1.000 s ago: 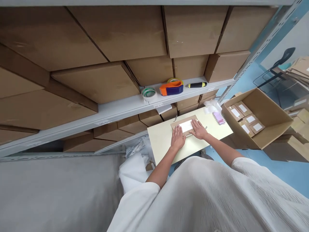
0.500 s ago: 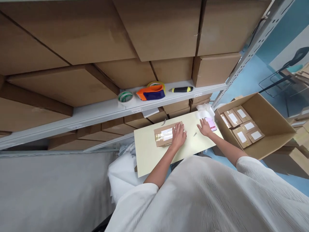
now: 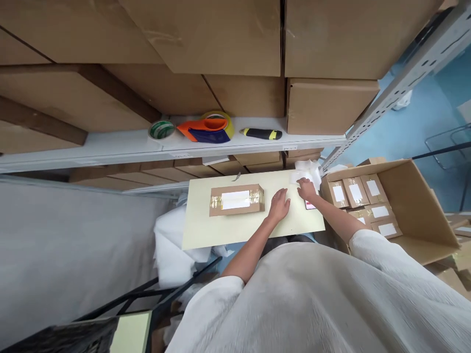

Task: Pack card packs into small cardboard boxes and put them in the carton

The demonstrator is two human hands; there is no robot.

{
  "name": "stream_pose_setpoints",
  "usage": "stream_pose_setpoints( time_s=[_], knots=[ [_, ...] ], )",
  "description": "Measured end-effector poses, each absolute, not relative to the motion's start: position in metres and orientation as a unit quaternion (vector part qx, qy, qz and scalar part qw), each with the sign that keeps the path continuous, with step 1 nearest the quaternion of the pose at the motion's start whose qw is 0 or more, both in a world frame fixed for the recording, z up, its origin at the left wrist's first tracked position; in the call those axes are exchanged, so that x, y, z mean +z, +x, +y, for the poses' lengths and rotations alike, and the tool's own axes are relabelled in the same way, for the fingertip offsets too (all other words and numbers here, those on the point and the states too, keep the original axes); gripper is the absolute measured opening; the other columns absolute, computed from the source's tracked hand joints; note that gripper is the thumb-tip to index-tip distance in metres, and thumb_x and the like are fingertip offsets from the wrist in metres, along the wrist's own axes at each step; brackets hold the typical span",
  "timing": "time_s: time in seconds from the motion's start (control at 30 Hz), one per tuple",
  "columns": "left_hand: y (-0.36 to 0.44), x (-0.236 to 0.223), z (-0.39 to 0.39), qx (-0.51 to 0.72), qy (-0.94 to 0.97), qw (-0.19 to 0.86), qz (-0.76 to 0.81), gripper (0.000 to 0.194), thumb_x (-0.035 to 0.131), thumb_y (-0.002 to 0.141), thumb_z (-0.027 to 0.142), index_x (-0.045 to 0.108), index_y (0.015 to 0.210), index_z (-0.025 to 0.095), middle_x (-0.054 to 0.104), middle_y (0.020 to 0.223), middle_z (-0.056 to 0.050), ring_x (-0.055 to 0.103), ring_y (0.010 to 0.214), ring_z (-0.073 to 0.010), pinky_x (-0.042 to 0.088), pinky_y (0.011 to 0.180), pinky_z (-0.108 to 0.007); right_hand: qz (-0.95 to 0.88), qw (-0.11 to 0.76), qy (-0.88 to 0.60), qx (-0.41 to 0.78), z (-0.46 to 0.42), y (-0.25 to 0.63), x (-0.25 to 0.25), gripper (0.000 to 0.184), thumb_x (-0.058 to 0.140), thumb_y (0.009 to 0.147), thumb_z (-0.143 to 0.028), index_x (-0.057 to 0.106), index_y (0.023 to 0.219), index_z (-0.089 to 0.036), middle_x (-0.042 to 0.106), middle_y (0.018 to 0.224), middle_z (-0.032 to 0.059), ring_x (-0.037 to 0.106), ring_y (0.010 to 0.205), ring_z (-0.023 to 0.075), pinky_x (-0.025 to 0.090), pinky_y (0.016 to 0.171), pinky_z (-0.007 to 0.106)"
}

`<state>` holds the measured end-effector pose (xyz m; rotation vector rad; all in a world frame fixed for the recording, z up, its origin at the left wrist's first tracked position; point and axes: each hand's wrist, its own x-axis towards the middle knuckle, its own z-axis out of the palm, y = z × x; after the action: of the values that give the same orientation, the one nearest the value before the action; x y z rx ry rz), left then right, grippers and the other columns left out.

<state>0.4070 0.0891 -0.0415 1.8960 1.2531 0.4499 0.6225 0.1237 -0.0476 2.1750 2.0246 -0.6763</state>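
A taped brown cardboard box [image 3: 237, 200] with a white label lies on the pale yellow board [image 3: 221, 233]. To its right, my left hand [image 3: 279, 206] rests on the board, apart from the box, fingers loosely extended and nothing visible in them. My right hand [image 3: 307, 190] is at the board's right end, fingers apart, close to a thin white sheet [image 3: 295, 176]; whether the fingertips touch it I cannot tell. A phone with a pink screen [image 3: 309, 205] lies partly hidden under my right hand and wrist.
A large open carton [image 3: 429, 211] on the right holds several small labelled boxes. On the shelf [image 3: 127, 149] lie a tape roll [image 3: 162, 130], an orange and blue tape dispenser [image 3: 206, 128] and a utility knife [image 3: 262, 133]. White wrap [image 3: 172, 250] hangs at left.
My left hand has come off the box and moved right onto the board. My right hand's fingers have drawn in near the white sheet. The small scrap between my hands is no longer visible.
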Motion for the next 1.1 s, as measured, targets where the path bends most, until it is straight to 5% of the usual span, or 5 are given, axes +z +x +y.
stream_pose_setpoints(
  time_s=[0.17, 0.33, 0.6, 0.8, 1.1],
  knots=[
    [0.407, -0.05, 0.096, 0.182, 0.7, 0.433, 0.537, 0.055, 0.048, 0.106, 0.025, 0.049, 0.161, 0.023, 0.054, 0.167, -0.016, 0.045, 0.161, -0.0309, 0.037, 0.134, -0.057, 0.662, 0.067, 0.708, -0.235, 0.162, 0.609, -0.064, 0.036, 0.053, 0.108, -0.031, 0.065, 0.14, -0.019, 0.064, 0.147, 0.0192, 0.054, 0.137, 0.0358, 0.044, 0.112, 0.047],
    [0.406, -0.062, 0.1, 0.176, 0.668, 0.446, 0.568, 0.054, 0.048, 0.107, 0.026, 0.049, 0.161, 0.022, 0.053, 0.168, -0.017, 0.046, 0.161, -0.0315, 0.037, 0.134, -0.058, 0.596, 0.069, 0.764, -0.239, 0.192, 0.603, -0.095, 0.053, 0.057, 0.107, -0.053, 0.059, 0.144, -0.014, 0.062, 0.145, 0.025, 0.055, 0.135, 0.0402, 0.046, 0.11, 0.052],
    [0.403, -0.075, 0.092, 0.17, 0.647, 0.457, 0.586, 0.054, 0.052, 0.107, 0.027, 0.051, 0.161, 0.023, 0.055, 0.167, -0.016, 0.048, 0.159, -0.0309, 0.037, 0.134, -0.057, 0.586, 0.021, 0.757, -0.288, 0.208, 0.634, -0.139, 0.058, 0.066, 0.1, -0.06, 0.063, 0.137, -0.016, 0.06, 0.144, 0.0282, 0.059, 0.133, 0.0445, 0.049, 0.109, 0.06],
    [0.401, -0.077, 0.093, 0.155, 0.646, 0.453, 0.594, 0.051, 0.053, 0.106, 0.027, 0.056, 0.157, 0.021, 0.056, 0.166, -0.017, 0.05, 0.157, -0.0308, 0.04, 0.132, -0.054, 0.58, 0.029, 0.746, -0.324, 0.211, 0.651, -0.139, 0.034, 0.077, 0.094, -0.043, 0.071, 0.118, -0.019, 0.065, 0.136, 0.0182, 0.068, 0.111, 0.0325, 0.058, 0.097, 0.044],
    [0.407, -0.09, 0.098, 0.151, 0.646, 0.467, 0.584, 0.044, 0.056, 0.105, 0.026, 0.064, 0.148, 0.023, 0.061, 0.16, -0.014, 0.053, 0.154, -0.0288, 0.043, 0.13, -0.053, 0.624, -0.009, 0.709, -0.328, 0.21, 0.662, -0.12, 0.014, 0.063, 0.096, -0.021, 0.077, 0.1, -0.017, 0.075, 0.12, 0.0166, 0.071, 0.104, 0.0285, 0.056, 0.093, 0.039]
  ],
)
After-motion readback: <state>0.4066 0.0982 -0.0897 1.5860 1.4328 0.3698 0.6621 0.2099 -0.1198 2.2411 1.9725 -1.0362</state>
